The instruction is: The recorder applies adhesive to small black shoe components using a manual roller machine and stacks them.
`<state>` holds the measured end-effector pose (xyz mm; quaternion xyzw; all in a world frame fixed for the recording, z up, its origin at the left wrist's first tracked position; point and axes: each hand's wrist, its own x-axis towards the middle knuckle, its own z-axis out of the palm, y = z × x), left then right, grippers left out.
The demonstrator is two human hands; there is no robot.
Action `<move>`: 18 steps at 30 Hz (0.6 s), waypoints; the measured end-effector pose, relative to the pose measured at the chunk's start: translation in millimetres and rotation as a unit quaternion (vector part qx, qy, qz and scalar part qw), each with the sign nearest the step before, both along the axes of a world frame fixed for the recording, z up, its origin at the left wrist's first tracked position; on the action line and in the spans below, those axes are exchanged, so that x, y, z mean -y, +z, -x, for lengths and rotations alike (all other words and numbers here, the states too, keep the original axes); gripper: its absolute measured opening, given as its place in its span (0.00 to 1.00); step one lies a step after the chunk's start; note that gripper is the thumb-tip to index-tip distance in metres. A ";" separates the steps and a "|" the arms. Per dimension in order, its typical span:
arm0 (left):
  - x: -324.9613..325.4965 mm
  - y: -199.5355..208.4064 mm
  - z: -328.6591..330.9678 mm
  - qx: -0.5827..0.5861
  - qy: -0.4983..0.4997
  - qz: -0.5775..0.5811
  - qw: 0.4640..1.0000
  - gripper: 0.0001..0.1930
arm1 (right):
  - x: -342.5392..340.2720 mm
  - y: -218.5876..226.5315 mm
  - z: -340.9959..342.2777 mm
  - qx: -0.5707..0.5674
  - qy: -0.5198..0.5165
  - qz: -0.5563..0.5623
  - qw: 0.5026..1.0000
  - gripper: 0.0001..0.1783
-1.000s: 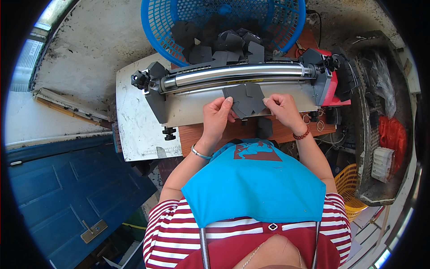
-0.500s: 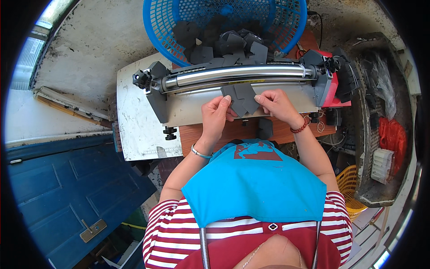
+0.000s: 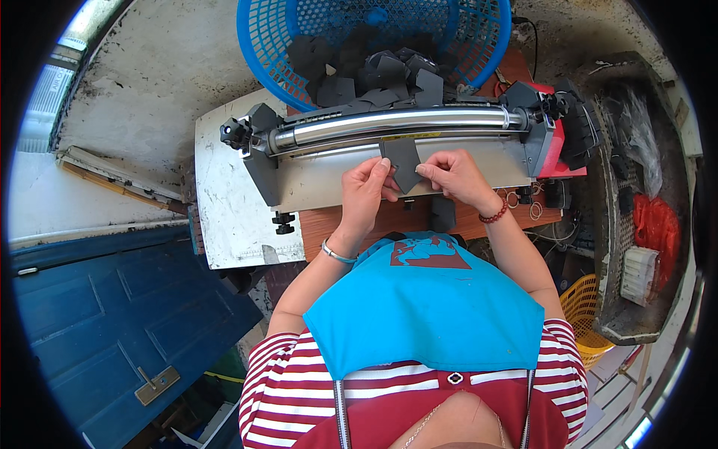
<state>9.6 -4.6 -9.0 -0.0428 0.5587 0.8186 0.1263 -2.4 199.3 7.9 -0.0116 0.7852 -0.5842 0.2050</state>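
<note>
"Fingers?"
"Left hand (image 3: 366,187) and right hand (image 3: 456,177) — both clamped on dark-grey cut-outs (image 3: 403,166), over the metal plate (image 3: 318,176) of the roller machine (image 3: 404,120)."
"Risk?"
"Slack pinch could let one slip."
"Surface, room?"
"Wooden counter (image 3: 318,224) beneath; blue plastic basket (image 3: 259,63) behind, blue panelled door (image 3: 112,314) left."

Beyond the fingers (image 3: 378,170), the long, shiny metal roller (image 3: 404,119) bars the way; the flat silver metal plate (image 3: 314,178) leaves room to their left and right; clearance beneath them is hard to judge.
</note>
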 end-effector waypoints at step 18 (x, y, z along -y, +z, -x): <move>4.3 -6.9 1.5 0.020 0.033 -0.043 0.998 0.09 | -7.5 -6.5 -0.1 0.038 0.016 0.087 0.995 0.15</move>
